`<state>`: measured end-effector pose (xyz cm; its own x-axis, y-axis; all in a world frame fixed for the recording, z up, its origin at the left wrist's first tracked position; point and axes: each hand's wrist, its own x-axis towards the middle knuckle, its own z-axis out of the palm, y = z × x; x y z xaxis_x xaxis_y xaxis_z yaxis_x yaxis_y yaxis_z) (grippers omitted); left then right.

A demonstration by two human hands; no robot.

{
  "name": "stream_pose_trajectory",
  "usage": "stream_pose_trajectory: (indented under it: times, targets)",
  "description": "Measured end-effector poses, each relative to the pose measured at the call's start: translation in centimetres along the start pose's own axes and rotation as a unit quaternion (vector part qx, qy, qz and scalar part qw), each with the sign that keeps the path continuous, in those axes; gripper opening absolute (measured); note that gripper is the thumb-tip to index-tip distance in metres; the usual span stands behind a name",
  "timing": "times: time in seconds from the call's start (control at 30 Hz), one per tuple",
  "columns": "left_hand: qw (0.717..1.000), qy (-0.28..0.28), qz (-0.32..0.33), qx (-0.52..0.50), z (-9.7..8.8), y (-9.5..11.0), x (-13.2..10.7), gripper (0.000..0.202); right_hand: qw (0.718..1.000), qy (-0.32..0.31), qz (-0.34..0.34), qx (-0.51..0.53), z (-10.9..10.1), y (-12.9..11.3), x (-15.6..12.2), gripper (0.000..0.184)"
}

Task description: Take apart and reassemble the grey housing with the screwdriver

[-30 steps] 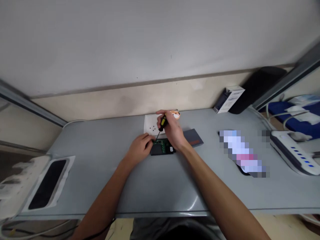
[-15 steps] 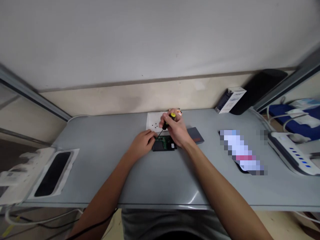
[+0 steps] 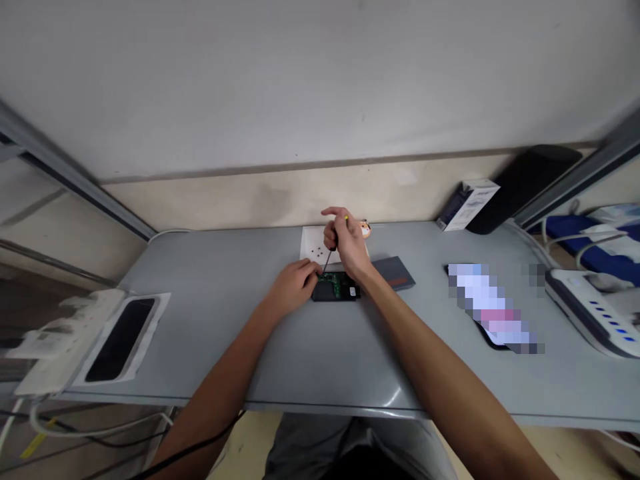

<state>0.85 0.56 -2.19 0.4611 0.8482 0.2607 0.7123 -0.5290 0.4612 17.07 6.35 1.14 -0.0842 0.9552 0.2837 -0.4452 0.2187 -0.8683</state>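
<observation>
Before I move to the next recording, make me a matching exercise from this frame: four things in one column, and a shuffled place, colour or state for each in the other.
Column one
1. Screwdriver
2. Circuit board
3. Small dark pieces
4. Flat panel

Column two
A. Scattered on the white sheet
B. Grey with a reddish mark, beside the right wrist
C. In the grip of the right hand, shaft slanting down
D. Green, in a black case next to the left hand

Right pairs: 1-C, 2-D, 3-A, 4-B.
</observation>
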Motion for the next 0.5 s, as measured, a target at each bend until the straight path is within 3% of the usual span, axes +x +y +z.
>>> stream_pose_trajectory:
  times: [0.17, 0.33, 0.5]
  targets:
    - [1.000, -0.009, 0.002, -0.001, -0.2, -0.1, 0.0, 0.027, 1.000, -0.002, -0.001, 0.009, -0.2, -0.4, -0.6, 0.050]
    - [1.000, -0.015, 0.005, 0.006, -0.3, -0.1, 0.0, 0.029, 0.999, 0.031, 0.007, -0.013, -0.8, -0.6, -0.9, 0.060]
    - [0.999, -0.033, 0.009, 0.039, -0.7, 0.0, 0.0, 0.030, 0.993, 0.023, -0.055, -0.106, -0.8, -0.6, -1.5, 0.049]
